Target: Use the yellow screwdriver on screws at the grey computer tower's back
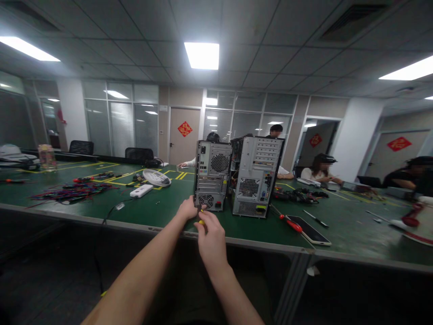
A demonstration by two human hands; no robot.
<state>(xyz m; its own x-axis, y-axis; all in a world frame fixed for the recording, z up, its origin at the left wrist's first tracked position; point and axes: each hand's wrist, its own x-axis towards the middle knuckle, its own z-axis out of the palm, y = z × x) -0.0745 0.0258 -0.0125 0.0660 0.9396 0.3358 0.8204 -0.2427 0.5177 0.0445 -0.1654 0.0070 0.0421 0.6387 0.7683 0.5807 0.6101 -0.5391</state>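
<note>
Two computer cases stand upright on the green table with their rear panels facing me. At the lower left edge of the left computer case (211, 174), my left hand (187, 208) is closed against the corner, its fingertips partly hidden. My right hand (211, 230) pinches a small yellow-and-black screwdriver (202, 221) just in front of that case's bottom; its tip cannot be made out. Beside it, the right computer case (252, 180) is touched by neither hand.
A red-handled screwdriver (293, 224) and a phone (313, 231) lie to the right. Leftward are a white power strip (141, 190), a white round fan grille (156, 177) and a pile of wires (72, 192). The table's front edge (260, 243) runs below. Several people sit across the table.
</note>
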